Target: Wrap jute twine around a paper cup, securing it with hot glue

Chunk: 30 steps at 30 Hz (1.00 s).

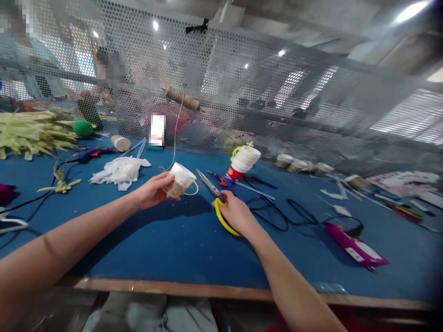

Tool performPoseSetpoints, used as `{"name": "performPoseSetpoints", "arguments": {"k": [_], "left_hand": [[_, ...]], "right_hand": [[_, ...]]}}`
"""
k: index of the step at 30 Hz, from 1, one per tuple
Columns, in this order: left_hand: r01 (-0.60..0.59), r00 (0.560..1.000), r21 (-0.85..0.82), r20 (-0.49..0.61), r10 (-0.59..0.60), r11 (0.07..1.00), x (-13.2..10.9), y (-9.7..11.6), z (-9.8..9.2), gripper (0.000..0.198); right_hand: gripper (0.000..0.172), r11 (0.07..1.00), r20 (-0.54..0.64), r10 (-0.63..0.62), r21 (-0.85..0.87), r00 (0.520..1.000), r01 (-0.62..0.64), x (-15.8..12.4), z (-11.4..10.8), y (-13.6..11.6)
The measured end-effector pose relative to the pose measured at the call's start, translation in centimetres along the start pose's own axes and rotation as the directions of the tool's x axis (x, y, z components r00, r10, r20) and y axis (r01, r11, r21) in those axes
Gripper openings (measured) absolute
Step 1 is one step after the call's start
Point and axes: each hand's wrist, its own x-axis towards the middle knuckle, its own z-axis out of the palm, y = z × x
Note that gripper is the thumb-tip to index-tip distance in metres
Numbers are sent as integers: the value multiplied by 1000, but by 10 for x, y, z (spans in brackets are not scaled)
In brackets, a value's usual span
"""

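Observation:
My left hand (154,190) grips a white paper cup (182,176) tilted on its side, its lower part wrapped in brown twine. A loop of pale cord hangs at the cup's right side. From a twine spool (182,98) on the mesh panel, a strand runs down towards the cup. My right hand (236,210) is closed on scissors (224,214) with yellow handles, whose blades point up and left towards the cup. Beyond the scissors leans a stack of white paper cups (245,159) with a red cup at its base, near a blue glue gun (221,179).
A perforated metal panel (221,69) closes off the table's back, with people behind it. White scraps (119,171) and pale husks (31,131) lie left. Several twine-wrapped cups (297,165) line the back right. A purple power strip (356,244) and black cable (273,223) lie right.

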Motion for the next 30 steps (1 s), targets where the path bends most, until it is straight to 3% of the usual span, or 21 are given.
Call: {"name": "performPoseSetpoints", "arguments": {"k": [3, 5, 7, 10, 15, 17, 21, 30], "left_hand": [[1, 1000, 30, -1, -1, 1000, 0, 1, 1, 37], [-8, 1000, 92, -22, 10, 996, -1, 2, 4, 40], [-55, 995, 222, -72, 73, 973, -2, 1, 9, 44], [-146, 968, 483, -110, 226, 863, -3, -4, 15, 55], [-300, 942, 711, 114, 316, 636, -8, -17, 20, 64], [-351, 926, 775, 205, 316, 526, -10, -19, 20, 62], [-445, 883, 840, 354, 307, 311, -12, -20, 19, 63], [-481, 837, 872, 426, 343, 91, -11, -18, 16, 59]], "right_hand": [[47, 922, -106, -87, 369, 991, 120, 0, 1, -1], [50, 780, -156, -159, 585, 975, 221, -3, 0, -5], [52, 637, -142, -194, 734, 971, 235, -8, -2, -12], [51, 453, -21, -192, 885, 981, 107, -15, -4, -23], [42, 144, 192, -181, 975, 965, -167, -20, -1, -34], [41, 120, 218, -168, 972, 961, -200, -21, 1, -37], [43, 183, 204, -103, 966, 973, -183, -24, 3, -40], [37, 313, 115, -99, 947, 988, -79, -23, 3, -38]]}}
